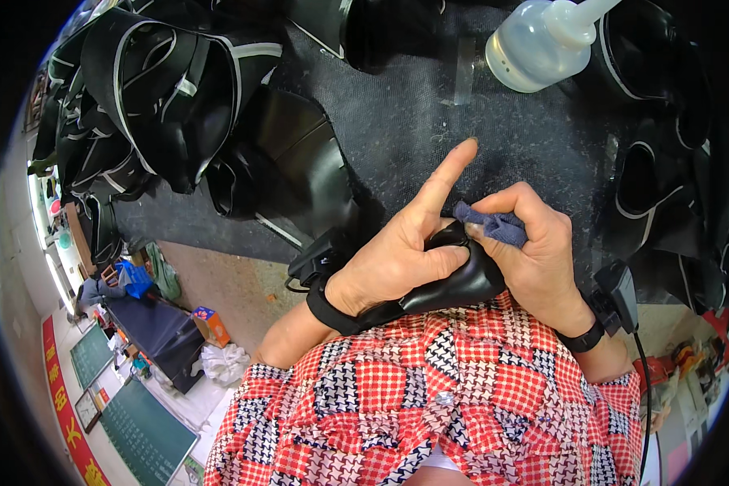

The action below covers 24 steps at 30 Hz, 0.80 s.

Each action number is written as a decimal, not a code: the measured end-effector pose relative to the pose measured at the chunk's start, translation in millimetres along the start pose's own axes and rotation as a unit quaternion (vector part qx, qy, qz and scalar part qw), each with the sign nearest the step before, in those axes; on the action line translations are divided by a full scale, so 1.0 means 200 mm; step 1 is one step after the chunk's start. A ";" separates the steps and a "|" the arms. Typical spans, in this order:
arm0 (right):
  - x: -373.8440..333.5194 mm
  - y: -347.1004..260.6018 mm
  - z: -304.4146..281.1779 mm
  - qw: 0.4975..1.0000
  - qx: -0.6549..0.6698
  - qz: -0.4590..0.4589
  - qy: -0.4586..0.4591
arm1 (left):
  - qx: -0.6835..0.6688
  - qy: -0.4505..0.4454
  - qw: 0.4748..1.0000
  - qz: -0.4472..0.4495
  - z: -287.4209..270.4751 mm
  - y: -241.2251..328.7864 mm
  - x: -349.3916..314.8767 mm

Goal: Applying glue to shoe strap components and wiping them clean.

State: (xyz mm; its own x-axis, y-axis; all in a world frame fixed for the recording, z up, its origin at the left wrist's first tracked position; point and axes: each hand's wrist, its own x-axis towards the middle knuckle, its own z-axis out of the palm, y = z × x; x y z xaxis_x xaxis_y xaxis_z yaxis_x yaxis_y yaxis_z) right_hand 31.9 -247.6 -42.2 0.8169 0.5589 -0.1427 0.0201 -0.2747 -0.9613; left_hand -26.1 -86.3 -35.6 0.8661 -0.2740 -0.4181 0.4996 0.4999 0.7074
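Observation:
Close to my body, at the front edge of the dark work table [405, 105], a glossy black leather shoe upper [471, 279] is bunched up. My left hand [389, 259] grips it with the thumb pressed on top, while the index finger points away over the table. Between the thumb and fingers of my right hand [544, 247] is a crumpled blue-grey cloth [502, 227], held against the upper's far edge. The left palm hides part of the upper. Both wrists wear black straps with small devices.
Black uppers with pale edges are heaped at the far left [162, 97], and more uppers [652, 178] lie along the right. A translucent squeeze bottle [535, 49] with liquid stands at the far right. A black cable [645, 381] hangs from my right wrist.

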 end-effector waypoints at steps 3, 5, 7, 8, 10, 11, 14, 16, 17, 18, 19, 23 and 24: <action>0.01 -0.04 0.01 0.998 0.006 0.059 0.004 | 0.015 -0.019 1.000 0.015 -0.01 -0.01 -0.01; 0.03 -0.04 0.01 0.996 -0.011 0.087 0.009 | 0.040 -0.028 0.998 0.032 0.00 -0.01 -0.01; 0.03 -0.02 0.01 0.993 -0.030 0.116 0.015 | 0.181 -0.061 0.981 0.039 0.03 -0.02 -0.01; 0.02 0.00 0.00 0.991 0.005 0.137 0.005 | 0.162 -0.050 0.986 0.011 0.03 -0.02 -0.01; 0.04 -0.01 -0.03 0.983 0.037 0.177 -0.034 | 0.091 -0.054 0.994 -0.004 0.02 -0.01 -0.01; 0.08 -0.04 -0.06 0.934 0.191 0.298 -0.039 | 0.021 -0.060 0.998 -0.018 0.01 -0.01 -0.01; 0.10 0.00 -0.12 0.900 0.327 0.276 0.079 | -0.080 -0.096 0.991 -0.041 -0.04 -0.01 -0.01; 0.07 0.01 -0.15 0.897 0.334 0.282 0.062 | -0.088 -0.104 0.990 -0.040 -0.06 -0.01 0.00; 0.06 0.00 -0.15 0.896 0.342 0.279 0.045 | -0.090 -0.097 0.990 -0.044 -0.06 0.00 0.01; 0.05 -0.02 -0.14 0.896 0.346 0.275 0.034 | -0.094 -0.090 0.990 -0.049 -0.05 0.01 0.00; 0.05 -0.03 -0.13 0.896 0.350 0.271 0.022 | -0.094 -0.089 0.990 -0.047 -0.04 0.00 0.01; 0.07 -0.06 -0.14 0.939 0.252 0.216 -0.087 | -0.033 -0.070 0.996 -0.034 -0.05 0.00 0.01; 0.07 -0.06 -0.14 0.958 0.201 0.165 -0.118 | -0.013 -0.073 0.997 -0.026 -0.06 0.00 0.01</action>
State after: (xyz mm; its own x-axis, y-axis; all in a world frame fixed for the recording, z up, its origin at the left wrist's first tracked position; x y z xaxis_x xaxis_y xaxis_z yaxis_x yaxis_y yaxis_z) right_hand 59.5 -258.1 -26.3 0.5869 0.6670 -0.4590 -0.4793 -0.1706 -0.8609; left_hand -24.8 -77.2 -42.8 0.8324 -0.4167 -0.3653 0.5457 0.5018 0.6711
